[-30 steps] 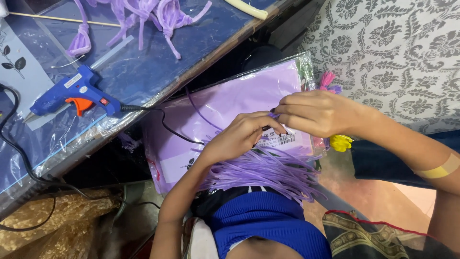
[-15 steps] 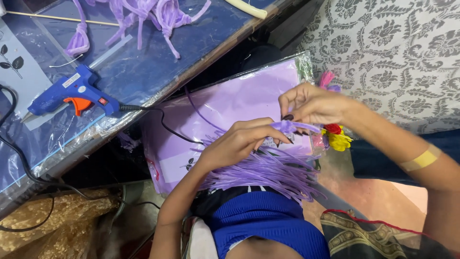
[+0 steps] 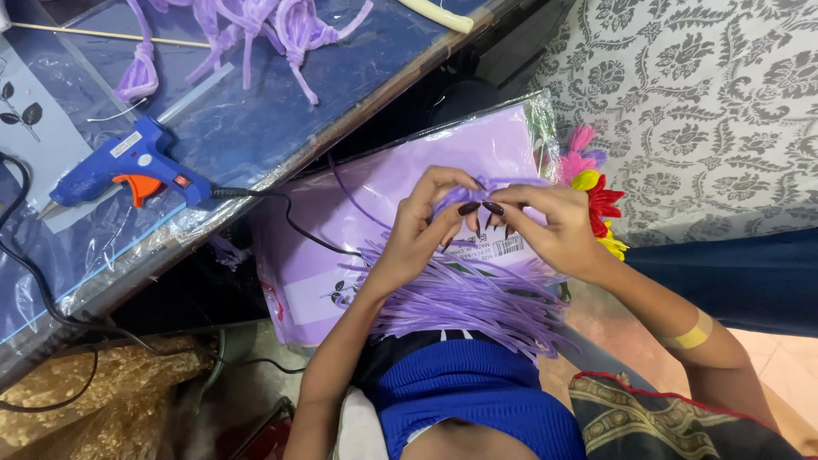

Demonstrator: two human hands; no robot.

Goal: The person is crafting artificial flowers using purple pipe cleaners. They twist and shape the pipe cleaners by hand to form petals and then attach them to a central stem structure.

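Below — lilac packet (image 3: 400, 170), white label (image 3: 504, 248)

Purple strips (image 3: 464, 298), blue glue gun (image 3: 128, 166), grey floral-patterned cloth (image 3: 707, 94).

A home craft corner: a glue gun (image 3: 128, 170) and purple strips (image 3: 247, 25) lie on a plastic-covered table (image 3: 256, 128), beside patterned upholstery (image 3: 699, 111), with gold fabric (image 3: 102, 383) below.

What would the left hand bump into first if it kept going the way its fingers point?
Most likely the right hand. The left hand points rightward across the purple strip both hands pinch, and their fingertips nearly meet there. Depth is hard to judge, so it might slip past.
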